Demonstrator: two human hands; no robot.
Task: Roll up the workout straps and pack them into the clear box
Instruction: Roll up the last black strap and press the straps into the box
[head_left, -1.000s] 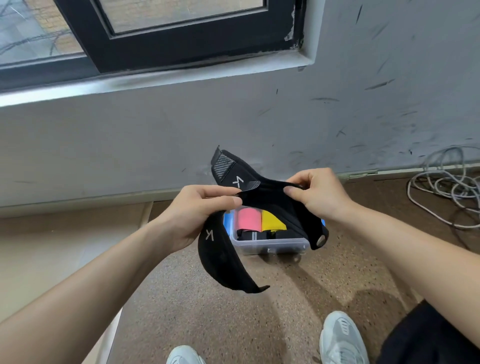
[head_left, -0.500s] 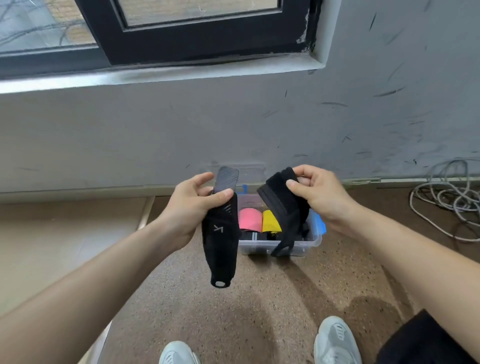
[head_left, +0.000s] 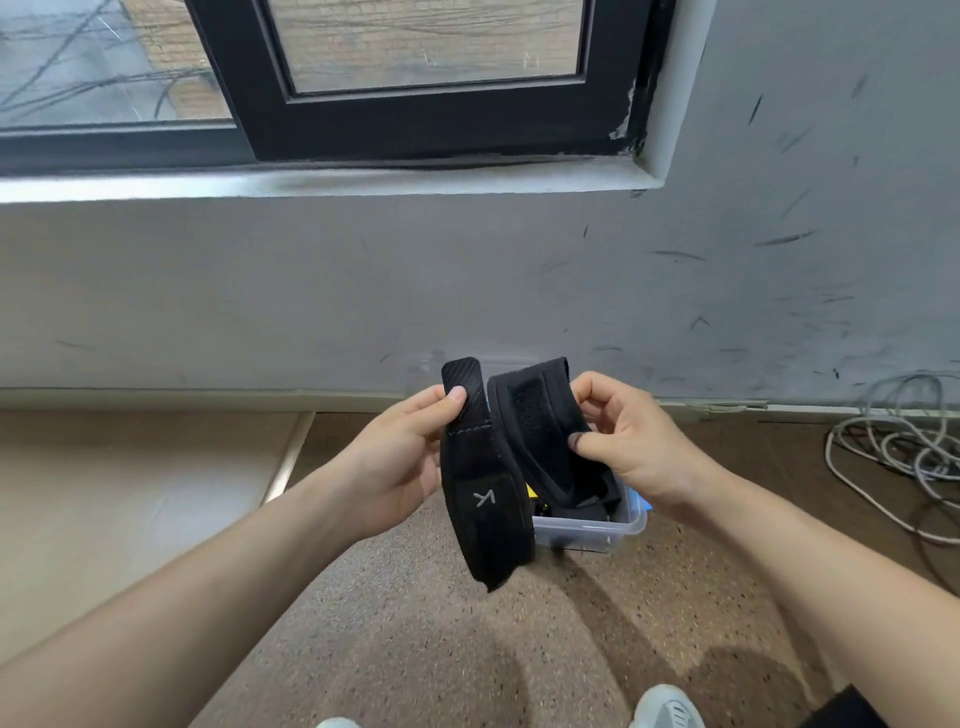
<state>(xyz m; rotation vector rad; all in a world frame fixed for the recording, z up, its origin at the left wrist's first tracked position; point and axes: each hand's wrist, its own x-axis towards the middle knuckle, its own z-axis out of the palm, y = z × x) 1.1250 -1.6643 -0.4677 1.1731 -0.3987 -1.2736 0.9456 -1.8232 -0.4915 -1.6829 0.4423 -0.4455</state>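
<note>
1. At the bottom edge, the toes of two light shoes show, the right shoe (head_left: 670, 709) more than the left shoe (head_left: 337, 723). Both stand on a speckled brown floor (head_left: 415, 649).
2. Two bare forearms reach forward over the floor and meet in the middle.
3. The left hand (head_left: 400, 457) grips a black strap (head_left: 488, 499) near its top, with the thumb pressed on the ribbed end piece. This strap hangs straight down and carries a small grey letter mark. Its lower end is in front of the near left corner of the box.
4. The right hand (head_left: 628, 441) pinches a second black strap (head_left: 535, 415) between thumb and curled fingers. This one is bent in a curve and shows a rough fastening patch on its inner side. Its lower part goes down into the box.
5. The two straps are just beside each other; I cannot tell if they touch.
6. The clear box (head_left: 597, 530) stands on the floor behind the hands, near the foot of the wall. Inside it, a bit of a yellow item (head_left: 531, 489) is visible.
7. A heap of grey cable (head_left: 893, 447) lies on the floor at the right edge, along the wall.
8. Behind is a grey scuffed wall (head_left: 311, 291), and above it a black-framed window (head_left: 415, 119).
</note>
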